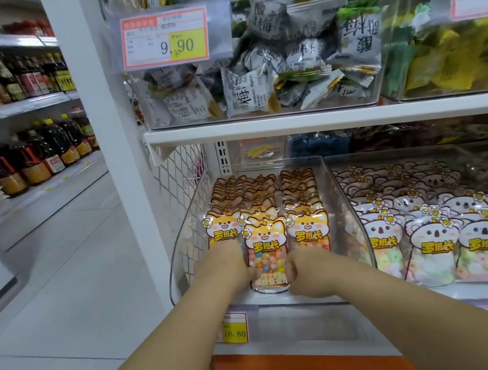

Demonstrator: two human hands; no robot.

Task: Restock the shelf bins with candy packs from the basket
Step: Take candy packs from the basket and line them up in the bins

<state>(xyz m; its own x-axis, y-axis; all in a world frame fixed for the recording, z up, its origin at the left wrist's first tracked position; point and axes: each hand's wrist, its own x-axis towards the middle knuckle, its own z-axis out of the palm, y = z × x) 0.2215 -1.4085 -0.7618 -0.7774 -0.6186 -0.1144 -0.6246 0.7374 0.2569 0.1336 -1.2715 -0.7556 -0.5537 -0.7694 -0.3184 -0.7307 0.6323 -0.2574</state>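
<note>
A clear plastic shelf bin (pixel 179 250) holds three rows of upright candy packs with an orange fox label. The front pack of the middle row (pixel 267 257) shows coloured jelly beans. My left hand (pixel 230 265) grips that pack's left edge, and my right hand (pixel 307 273) grips its right edge with curled fingers. The pack stands upright at the bin's front. The basket is out of view.
A second clear bin (pixel 339 180) to the right holds koala-label candy packs (pixel 432 240). Overhead, a white shelf (pixel 290 123) carries bins of wrapped sweets and a 9.90 price tag (pixel 165 37). A 16.80 tag (pixel 233 332) hangs below. An aisle with bottles (pixel 29 158) opens to the left.
</note>
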